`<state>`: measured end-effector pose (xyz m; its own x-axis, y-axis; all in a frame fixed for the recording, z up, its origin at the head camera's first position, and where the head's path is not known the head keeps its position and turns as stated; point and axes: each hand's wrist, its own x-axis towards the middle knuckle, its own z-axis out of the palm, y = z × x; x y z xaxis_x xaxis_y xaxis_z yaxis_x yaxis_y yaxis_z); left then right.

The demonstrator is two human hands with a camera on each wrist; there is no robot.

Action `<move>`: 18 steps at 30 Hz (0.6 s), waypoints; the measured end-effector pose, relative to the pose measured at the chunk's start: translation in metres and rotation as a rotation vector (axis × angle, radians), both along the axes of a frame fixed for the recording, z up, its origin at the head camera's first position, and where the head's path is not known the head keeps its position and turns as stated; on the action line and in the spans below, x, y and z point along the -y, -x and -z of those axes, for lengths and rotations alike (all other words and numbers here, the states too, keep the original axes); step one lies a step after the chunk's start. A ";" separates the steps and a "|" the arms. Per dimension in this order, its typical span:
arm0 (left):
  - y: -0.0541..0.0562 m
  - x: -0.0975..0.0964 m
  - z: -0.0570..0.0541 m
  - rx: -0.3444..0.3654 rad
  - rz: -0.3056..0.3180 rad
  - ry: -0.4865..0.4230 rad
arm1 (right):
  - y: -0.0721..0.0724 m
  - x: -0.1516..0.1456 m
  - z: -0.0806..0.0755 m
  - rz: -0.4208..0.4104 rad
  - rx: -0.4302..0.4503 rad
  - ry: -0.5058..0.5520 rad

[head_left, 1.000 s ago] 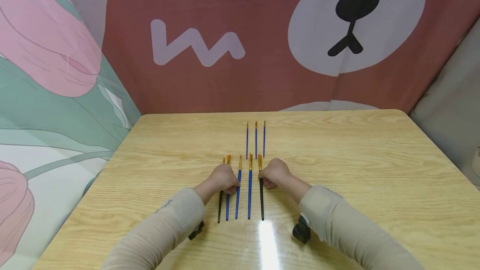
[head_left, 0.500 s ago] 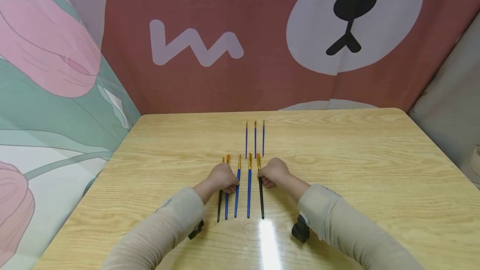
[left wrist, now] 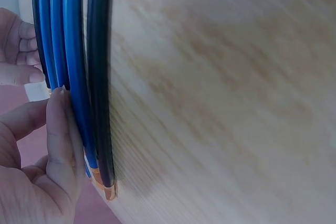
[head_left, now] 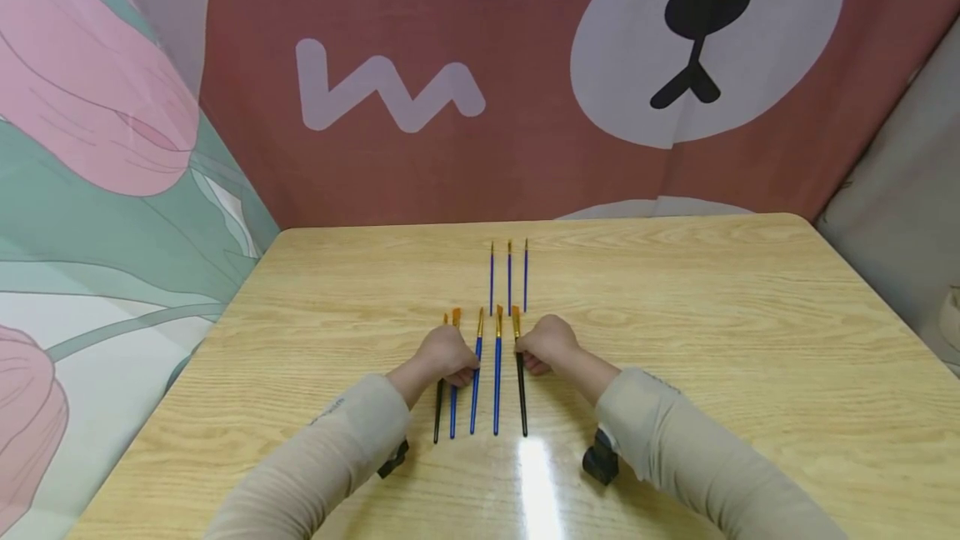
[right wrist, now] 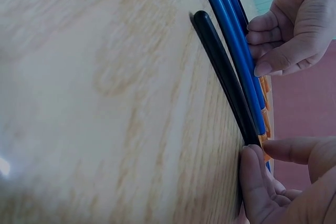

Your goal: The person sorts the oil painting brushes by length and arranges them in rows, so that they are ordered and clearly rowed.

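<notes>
Five paintbrushes lie side by side, bristles pointing away. In the head view my left hand (head_left: 447, 354) reaches over the leftmost black-handled brush (head_left: 438, 415) and a blue-handled brush (head_left: 453, 415), partly hiding both. Its thumb and finger pinch the middle blue paintbrush (head_left: 475, 402). Another blue paintbrush (head_left: 497, 382) lies untouched between the hands. My right hand (head_left: 551, 344) pinches the right black paintbrush (head_left: 522, 398) near its metal collar. The right wrist view shows this black handle (right wrist: 223, 69) slanting away from the fingertips. In the left wrist view the left hand (left wrist: 52, 156) reaches past the nearer handles.
Three thinner blue paintbrushes (head_left: 509, 277) lie in a second row farther back on the wooden table (head_left: 675, 298). A patterned cloth (head_left: 420, 173) hangs behind the table's far edge. Black wrist devices (head_left: 602, 458) sit under the cuffs.
Both hands keep their grips in nearly the same place. The middle blue paintbrush has shifted very slightly right, and the head view has tilted a little.
</notes>
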<state>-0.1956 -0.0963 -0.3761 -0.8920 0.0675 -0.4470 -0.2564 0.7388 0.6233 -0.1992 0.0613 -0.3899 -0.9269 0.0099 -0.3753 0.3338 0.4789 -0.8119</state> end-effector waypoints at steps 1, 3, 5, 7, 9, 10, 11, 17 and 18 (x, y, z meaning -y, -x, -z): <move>0.001 0.000 0.000 0.007 -0.006 0.004 | 0.000 0.000 0.000 0.001 0.000 0.003; 0.002 -0.001 0.001 0.014 -0.011 0.007 | 0.000 0.000 0.000 0.005 -0.001 0.008; 0.002 0.000 0.001 0.012 -0.012 -0.001 | 0.000 0.000 -0.001 0.005 -0.002 0.010; 0.001 -0.001 0.001 0.006 -0.022 -0.008 | 0.000 0.000 -0.001 0.006 -0.001 0.010; 0.000 0.000 0.000 -0.008 -0.010 -0.021 | 0.001 -0.001 -0.001 0.001 0.000 0.009; 0.000 0.001 -0.001 -0.012 -0.005 -0.031 | 0.001 -0.001 0.000 -0.003 0.002 0.010; -0.001 0.001 -0.002 -0.013 -0.002 -0.036 | 0.001 -0.001 0.000 -0.007 0.005 0.014; 0.002 0.009 -0.009 -0.019 0.015 -0.056 | 0.003 -0.011 0.003 -0.067 -0.009 0.059; 0.004 0.011 -0.010 -0.028 0.018 -0.044 | 0.003 -0.014 0.003 -0.081 -0.022 0.058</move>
